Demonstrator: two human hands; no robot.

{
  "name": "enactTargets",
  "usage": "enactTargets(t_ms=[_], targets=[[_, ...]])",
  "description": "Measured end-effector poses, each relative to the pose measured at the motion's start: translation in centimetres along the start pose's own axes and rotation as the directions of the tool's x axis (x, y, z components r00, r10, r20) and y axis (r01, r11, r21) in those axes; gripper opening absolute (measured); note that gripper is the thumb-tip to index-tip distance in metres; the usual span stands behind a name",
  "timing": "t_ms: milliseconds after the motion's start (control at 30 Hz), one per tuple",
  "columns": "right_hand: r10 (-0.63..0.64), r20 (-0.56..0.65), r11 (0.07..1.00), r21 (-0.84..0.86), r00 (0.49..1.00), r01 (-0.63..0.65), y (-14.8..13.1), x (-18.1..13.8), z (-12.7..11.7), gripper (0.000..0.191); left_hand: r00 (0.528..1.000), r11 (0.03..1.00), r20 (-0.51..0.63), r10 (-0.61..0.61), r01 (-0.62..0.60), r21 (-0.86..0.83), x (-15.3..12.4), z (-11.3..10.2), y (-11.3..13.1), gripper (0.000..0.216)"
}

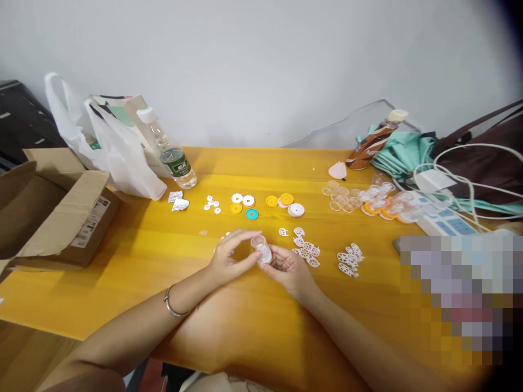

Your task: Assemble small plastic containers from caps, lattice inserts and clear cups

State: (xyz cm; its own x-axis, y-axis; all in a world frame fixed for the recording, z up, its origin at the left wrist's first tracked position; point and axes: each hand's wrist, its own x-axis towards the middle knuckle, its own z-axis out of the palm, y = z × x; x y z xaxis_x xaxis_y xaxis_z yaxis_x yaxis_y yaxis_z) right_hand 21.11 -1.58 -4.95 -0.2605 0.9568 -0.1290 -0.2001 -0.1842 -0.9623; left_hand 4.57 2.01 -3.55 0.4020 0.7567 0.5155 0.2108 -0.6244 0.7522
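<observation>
From where I stand, the small cup [263, 250] is above the table [245, 337], between the person's left hand [229, 256] and right hand [288, 268]. Just to its right on the tabletop lie two clusters of wheel pieces [304, 252]; beyond it, a row of discs [271, 202]. Farther off to its left are foil pieces [180, 204], then a water bottle [175, 160], a carrier bag [125, 155] and, leftmost of these, a box [96, 223]. Well to its right and beyond sit piled caps [378, 201], with a drink bottle [368, 149] behind them.
</observation>
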Motion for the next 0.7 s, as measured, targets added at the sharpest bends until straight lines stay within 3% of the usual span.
enactTargets(t_ms=[167,400,533,700], targets=[[-0.016,0.008,1.0,-0.007,1.0,0.016,-0.1,0.0,-0.1,0.032,0.998,0.997,0.021,0.057,-0.059,0.053,0.1,0.0,0.2,0.039],[0.012,0.004,1.0,-0.026,1.0,-0.012,0.3,-0.1,-0.3,0.031,0.999,0.999,0.045,0.027,-0.029,0.043,0.0,0.1,-0.2,0.038],[0.036,0.009,0.998,-0.045,0.999,-0.035,0.2,-0.1,-0.4,0.029,0.996,0.999,0.072,-0.05,0.051,-0.013,-0.1,0.1,-0.6,0.034],[0.072,-0.01,0.996,-0.049,0.997,-0.073,-0.2,-0.2,-0.5,0.026,0.965,0.94,0.176,-0.195,0.235,-0.248,0.1,0.0,-0.9,0.032]])
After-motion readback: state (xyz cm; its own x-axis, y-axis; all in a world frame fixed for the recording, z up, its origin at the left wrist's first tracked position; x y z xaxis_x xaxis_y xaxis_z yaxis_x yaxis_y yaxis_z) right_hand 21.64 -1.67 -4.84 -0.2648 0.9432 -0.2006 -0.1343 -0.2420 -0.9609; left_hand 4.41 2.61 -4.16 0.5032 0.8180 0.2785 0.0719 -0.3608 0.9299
